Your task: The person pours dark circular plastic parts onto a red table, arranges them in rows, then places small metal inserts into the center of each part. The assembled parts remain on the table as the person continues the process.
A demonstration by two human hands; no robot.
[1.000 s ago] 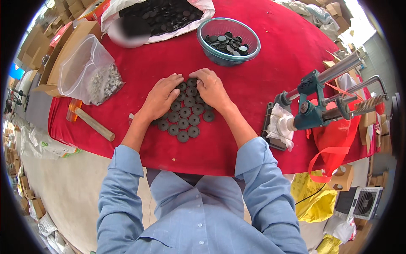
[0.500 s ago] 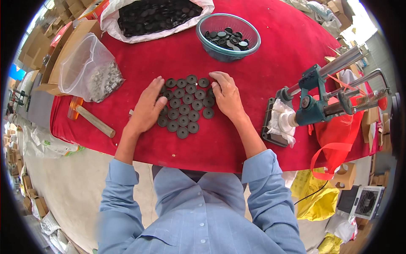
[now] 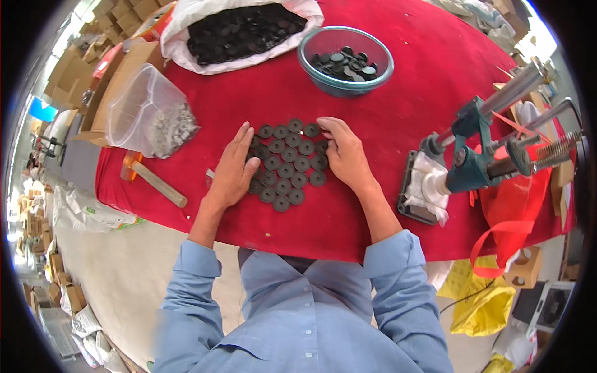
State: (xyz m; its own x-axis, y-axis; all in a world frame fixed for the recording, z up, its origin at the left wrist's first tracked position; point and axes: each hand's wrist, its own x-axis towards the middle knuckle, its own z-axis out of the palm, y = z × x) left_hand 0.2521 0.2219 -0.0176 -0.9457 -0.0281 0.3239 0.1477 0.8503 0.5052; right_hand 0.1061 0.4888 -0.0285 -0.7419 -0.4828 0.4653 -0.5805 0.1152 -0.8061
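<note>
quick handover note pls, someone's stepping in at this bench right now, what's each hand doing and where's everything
Left hand: open, flat on the left edge of the patch of dark discs; nothing gripped.
Right hand: open, fingers curled against the patch's right edge; nothing gripped.
Discs lie flat, packed in rows on the red cloth. More discs sit in the blue bowl and the white bag at the far side. A clear bag of small metal parts and a mallet lie to the left, a hand press to the right.
Done: discs gathered into one patch. Left: bowl and bag still hold discs.
</note>
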